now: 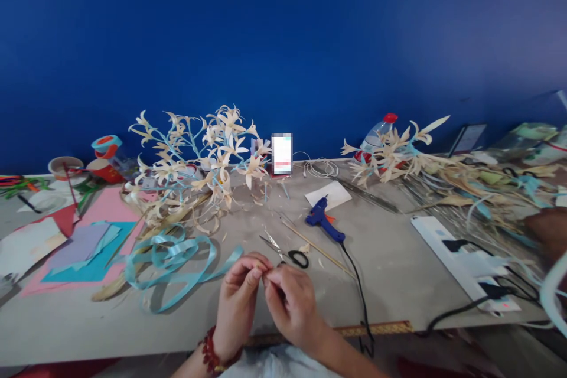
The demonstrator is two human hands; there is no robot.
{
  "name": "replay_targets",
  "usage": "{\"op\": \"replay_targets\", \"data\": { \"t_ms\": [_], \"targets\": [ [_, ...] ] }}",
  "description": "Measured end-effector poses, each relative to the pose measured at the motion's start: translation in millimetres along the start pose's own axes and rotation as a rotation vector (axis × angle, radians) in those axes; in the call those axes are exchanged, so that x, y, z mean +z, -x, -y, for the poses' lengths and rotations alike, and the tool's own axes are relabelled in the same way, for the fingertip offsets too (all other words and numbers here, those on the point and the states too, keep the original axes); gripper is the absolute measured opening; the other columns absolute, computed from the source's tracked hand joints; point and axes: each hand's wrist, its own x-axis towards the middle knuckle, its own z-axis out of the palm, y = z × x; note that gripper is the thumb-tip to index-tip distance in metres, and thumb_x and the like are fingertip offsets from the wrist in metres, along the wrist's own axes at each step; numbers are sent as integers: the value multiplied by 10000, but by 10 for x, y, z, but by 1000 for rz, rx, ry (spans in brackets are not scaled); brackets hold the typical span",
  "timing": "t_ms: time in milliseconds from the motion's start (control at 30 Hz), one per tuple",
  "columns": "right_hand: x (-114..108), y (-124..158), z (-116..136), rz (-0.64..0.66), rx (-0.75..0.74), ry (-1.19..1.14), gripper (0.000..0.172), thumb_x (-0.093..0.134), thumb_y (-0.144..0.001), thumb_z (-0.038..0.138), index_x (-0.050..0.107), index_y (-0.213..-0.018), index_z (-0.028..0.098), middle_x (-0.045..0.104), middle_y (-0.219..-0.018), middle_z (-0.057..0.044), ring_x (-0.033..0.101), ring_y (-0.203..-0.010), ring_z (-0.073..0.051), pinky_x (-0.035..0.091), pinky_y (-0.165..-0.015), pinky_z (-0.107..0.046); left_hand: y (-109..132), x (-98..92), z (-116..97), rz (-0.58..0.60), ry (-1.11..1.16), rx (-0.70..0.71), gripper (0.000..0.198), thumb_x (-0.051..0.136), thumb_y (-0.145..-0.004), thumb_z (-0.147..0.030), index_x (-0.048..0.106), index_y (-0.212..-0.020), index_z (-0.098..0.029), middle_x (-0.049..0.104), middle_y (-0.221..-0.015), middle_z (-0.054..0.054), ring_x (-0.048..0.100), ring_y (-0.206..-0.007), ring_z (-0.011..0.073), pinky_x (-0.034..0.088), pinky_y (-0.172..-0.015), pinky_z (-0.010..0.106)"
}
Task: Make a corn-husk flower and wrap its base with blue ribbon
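Observation:
My left hand (241, 292) and my right hand (290, 298) meet at the fingertips over the table's front. Both are closed in a pinch, and whatever is between the fingers is too small or hidden to make out. Just beyond them lie black-handled scissors (298, 258), partly covered by my hands. A light blue ribbon (168, 257) lies in loose loops left of my left hand. To the right rests a blue glue gun (325, 221) on its side, its black cord running toward the table edge. A thin stick (319, 248) lies between the scissors and the glue gun.
Cream artificial flowers (230, 147) stand at the back left; another bunch (390, 153) lies back right. A phone (282, 155) stands against the blue wall. A white power strip (460, 266) with plugs lies right. Coloured paper sheets (88, 263) cover the left side.

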Motion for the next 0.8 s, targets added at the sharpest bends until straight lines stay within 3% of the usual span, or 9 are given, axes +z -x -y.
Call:
{"op": "replay_targets", "data": {
  "t_ms": [667,800],
  "targets": [
    [70,90,-60,-23,65,-67,90,452,-945,182,512,-893,224,598,-736,-12,584,-679,-161,458,-671,-277,23,-34,98,68,-17,92,64,676,-859,-208,740,-862,-215,703,-894,40,626,-922,176,499,-867,281],
    [69,94,-70,-17,71,-79,88,454,-939,175,509,-891,225,602,-741,-11,585,-682,-161,456,-678,-279,26,-19,69,53,6,49,64,676,-859,-220,739,-849,-210,703,-906,43,630,-914,174,511,-849,276]
  ]
}}
